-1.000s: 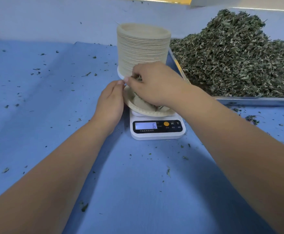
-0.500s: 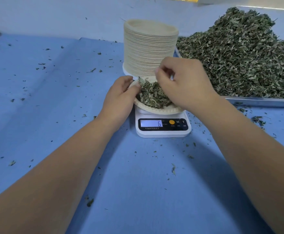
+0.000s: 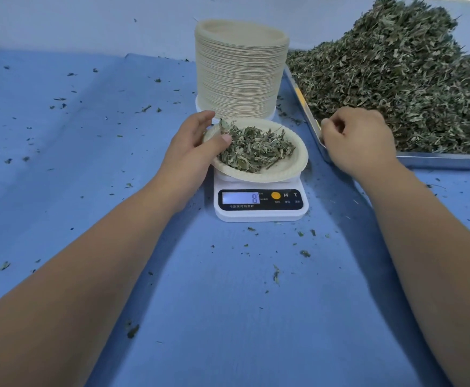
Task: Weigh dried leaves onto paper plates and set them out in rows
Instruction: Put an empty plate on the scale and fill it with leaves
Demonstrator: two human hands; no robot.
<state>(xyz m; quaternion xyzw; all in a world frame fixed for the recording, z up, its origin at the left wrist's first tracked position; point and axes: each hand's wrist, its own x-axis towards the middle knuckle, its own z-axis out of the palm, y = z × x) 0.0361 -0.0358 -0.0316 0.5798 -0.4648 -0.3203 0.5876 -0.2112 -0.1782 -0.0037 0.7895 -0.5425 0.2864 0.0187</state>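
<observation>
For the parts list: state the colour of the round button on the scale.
The round button is orange-yellow; the head view shows it.

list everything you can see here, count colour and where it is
plate: one, off-white, on the scale
leaf portion: one, grey-green, in the plate
scale: one, white, mid-table, display reads 8
plate stack: one tall stack, beige, right behind the scale
tray: one, metal, at the right
leaf heap: one, large, dull green, filling the tray
table cover: one, blue, under everything
leaf crumbs: many, dark green, scattered over the cover
left hand: one, grips the plate's left rim
right hand: one, fingers curled at the tray's near corner; contents hidden
</observation>
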